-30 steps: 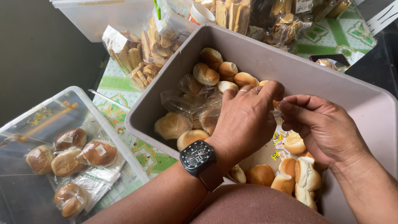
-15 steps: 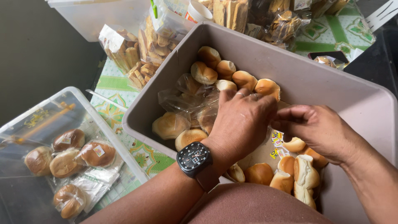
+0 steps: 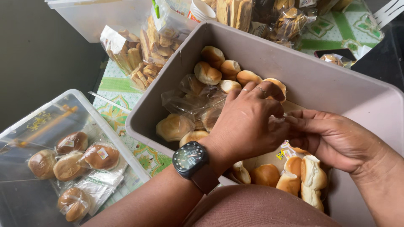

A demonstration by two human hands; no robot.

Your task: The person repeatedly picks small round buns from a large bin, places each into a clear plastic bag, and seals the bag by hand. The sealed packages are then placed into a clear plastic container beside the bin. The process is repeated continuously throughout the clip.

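Since a second ago both hands have drawn closer over the middle of the grey tub (image 3: 320,84), and the camera has tipped slightly so the buns sit higher in view. At lower left a clear plastic lidded box (image 3: 38,126) holds round brown buns in clear wrappers (image 3: 69,162), two of them with small square pale labels, and a yellow pattern shows on the lid. At upper left of centre, clear bags of brown finger biscuits (image 3: 141,50) lean against the tub's outer wall on a green-and-white patterned cloth (image 3: 113,90). Inside the tub, loose golden buns (image 3: 219,69) lie along the far side, with crumpled clear bags of buns (image 3: 187,111) just below them. My left hand (image 3: 248,122), with a black round watch (image 3: 190,158) on the wrist and a ring on one finger, is curled knuckles-up in the centre of the frame, its fingertips pinching thin clear plastic. My right hand (image 3: 332,136), at centre right, meets it with fingers pinched on the same wrapper; exactly what is inside I cannot tell. Just below the hands a packed bag of buns (image 3: 294,176) bears a small yellow-and-red label (image 3: 281,154). At upper right lie more clear packs of brown baked goods (image 3: 290,21).
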